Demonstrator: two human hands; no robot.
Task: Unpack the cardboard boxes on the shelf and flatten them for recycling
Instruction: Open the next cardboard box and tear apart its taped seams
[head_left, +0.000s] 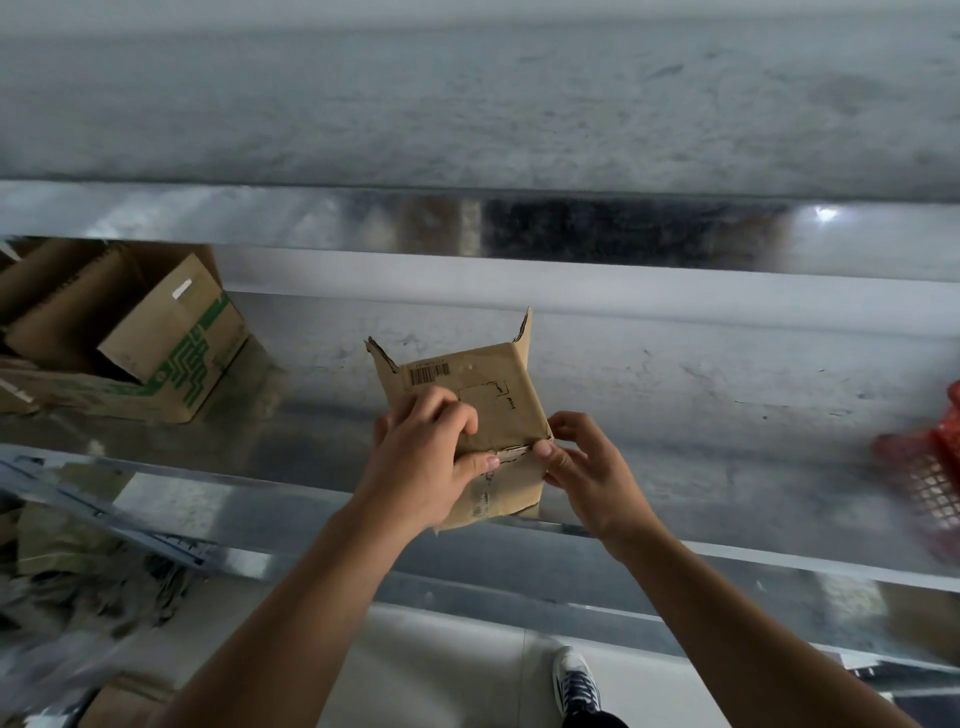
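Lying far left on the shelf (701, 405), the green-printed box (171, 332) gapes open, contents indistinct. Above the near edge you hold the small box (483, 395), creased, barcoded, flaps torn: left hand (436, 457) curled over it, right hand (587, 467) pinching its corner.

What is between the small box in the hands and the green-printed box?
Only bare shelf: in the head view, nothing lies between the small box and the green-printed box.

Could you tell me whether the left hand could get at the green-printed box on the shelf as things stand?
Probably yes, once freed: the left hand grips the small cardboard box, but nothing visible stands between it and the green-printed box.
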